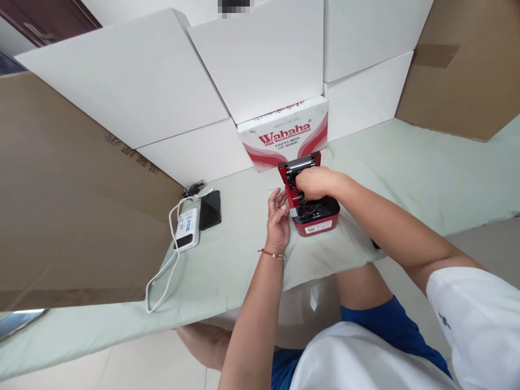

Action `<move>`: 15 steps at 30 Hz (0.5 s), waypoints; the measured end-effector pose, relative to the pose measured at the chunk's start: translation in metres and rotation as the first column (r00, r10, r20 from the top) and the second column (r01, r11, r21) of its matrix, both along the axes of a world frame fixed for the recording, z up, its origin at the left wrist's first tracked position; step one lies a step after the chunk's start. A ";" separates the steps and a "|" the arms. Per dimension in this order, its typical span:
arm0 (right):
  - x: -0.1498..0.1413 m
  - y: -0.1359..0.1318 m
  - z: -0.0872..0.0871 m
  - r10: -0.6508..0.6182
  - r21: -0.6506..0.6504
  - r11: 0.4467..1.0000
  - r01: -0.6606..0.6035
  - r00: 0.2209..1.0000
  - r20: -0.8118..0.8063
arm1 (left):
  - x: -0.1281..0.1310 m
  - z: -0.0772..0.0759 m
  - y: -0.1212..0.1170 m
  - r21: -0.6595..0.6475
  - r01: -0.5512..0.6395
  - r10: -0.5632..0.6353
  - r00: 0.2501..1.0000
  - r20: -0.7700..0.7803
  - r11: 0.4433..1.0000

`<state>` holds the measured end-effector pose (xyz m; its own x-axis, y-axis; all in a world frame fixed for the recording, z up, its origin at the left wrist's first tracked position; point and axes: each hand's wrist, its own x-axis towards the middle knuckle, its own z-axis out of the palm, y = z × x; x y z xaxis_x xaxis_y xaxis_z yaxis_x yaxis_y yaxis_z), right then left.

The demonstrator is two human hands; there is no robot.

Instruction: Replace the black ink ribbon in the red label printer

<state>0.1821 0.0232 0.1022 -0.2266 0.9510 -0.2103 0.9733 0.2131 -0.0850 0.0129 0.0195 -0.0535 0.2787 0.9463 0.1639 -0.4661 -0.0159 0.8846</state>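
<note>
A small red-and-black printer (317, 215), apparently a label printer, sits on the cloth-covered table with its lid (299, 164) raised. A white sticker (319, 227) is on its near side. My right hand (317, 182) reaches into the opened printer from the right, its fingers curled closed; whatever they grip is hidden. Along the printer's left side is my left hand (278, 219), palm up, the fingers loosely bent and apart, holding nothing. Its fingertips are close to the casing; I cannot tell whether they touch.
A Wahaha carton (286, 135) stands behind the printer, before stacked white boxes (260, 65). To the left lie a white power bank (187, 227), a black phone (210, 209) and a white cable (177, 254). Large cardboard panels (81, 206) flank both sides.
</note>
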 end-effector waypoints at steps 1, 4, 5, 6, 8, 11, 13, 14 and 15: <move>-0.002 0.001 -0.003 -0.006 -0.028 1.000 0.006 1.000 0.017 | 0.000 0.000 0.000 -0.004 0.001 -0.001 1.000 0.002 1.000; -0.003 0.000 -0.006 0.004 -0.133 0.991 0.008 0.996 0.084 | 0.001 0.000 0.000 -0.025 -0.002 0.003 1.000 0.021 1.000; -0.001 -0.002 -0.005 0.020 -0.150 0.989 -0.007 0.996 0.084 | 0.001 0.001 0.000 -0.030 -0.004 0.005 1.000 0.026 1.000; 0.001 -0.004 -0.003 0.039 -0.160 0.987 -0.026 0.996 0.078 | 0.001 0.001 0.000 -0.031 -0.004 0.005 1.000 0.028 1.000; 0.008 -0.010 -0.001 0.090 -0.161 0.983 -0.082 0.995 0.044 | 0.001 0.001 -0.001 -0.025 -0.004 0.004 1.000 0.022 1.000; 0.021 -0.028 -0.008 0.147 -0.058 0.986 -0.155 0.982 -0.122 | 0.000 0.002 -0.002 -0.011 0.002 -0.002 1.000 0.008 1.000; 0.030 -0.046 -0.017 0.154 0.053 0.988 -0.145 0.951 -0.268 | 0.001 0.003 -0.003 -0.012 0.008 -0.008 1.000 0.014 1.000; 0.034 -0.055 -0.021 0.164 0.101 0.985 -0.138 0.927 -0.338 | 0.001 0.003 -0.003 -0.013 0.008 -0.007 1.000 0.022 1.000; 0.038 -0.063 -0.025 0.182 0.146 0.980 -0.133 0.897 -0.402 | 0.002 0.004 -0.004 -0.014 0.004 -0.003 1.000 0.030 1.000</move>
